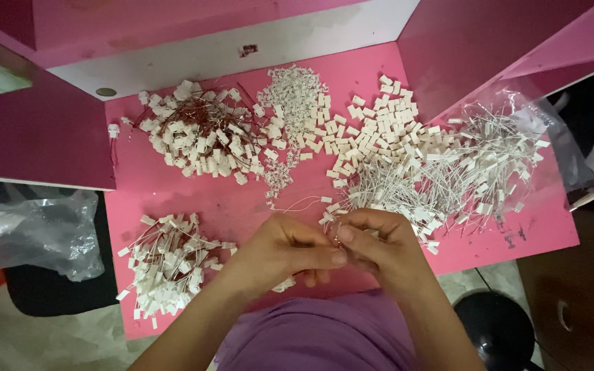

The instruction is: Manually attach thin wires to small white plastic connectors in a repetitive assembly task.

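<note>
White wired connector [329, 223] sat pinched between both hands above the near edge of the pink table [242, 199]; the left hand [284, 251] and right hand [379, 244] met fingertip to fingertip, each grasping it. Heaps of white connectors [379, 137] lay beyond; a smaller wired pile [166, 264] lay left.

Clear plastic bag [36, 230], black round stool [500, 328], purple garment [317, 336], wooden cabinet [575, 302]

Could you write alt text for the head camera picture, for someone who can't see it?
Seen from above, a person's left hand and right hand meet fingertip to fingertip over a pink table, pinching a small white connector on thin wire. Heaps of similar white plastic connectors surround them: a red-wired heap, a white-wired heap and a smaller pile.
</note>
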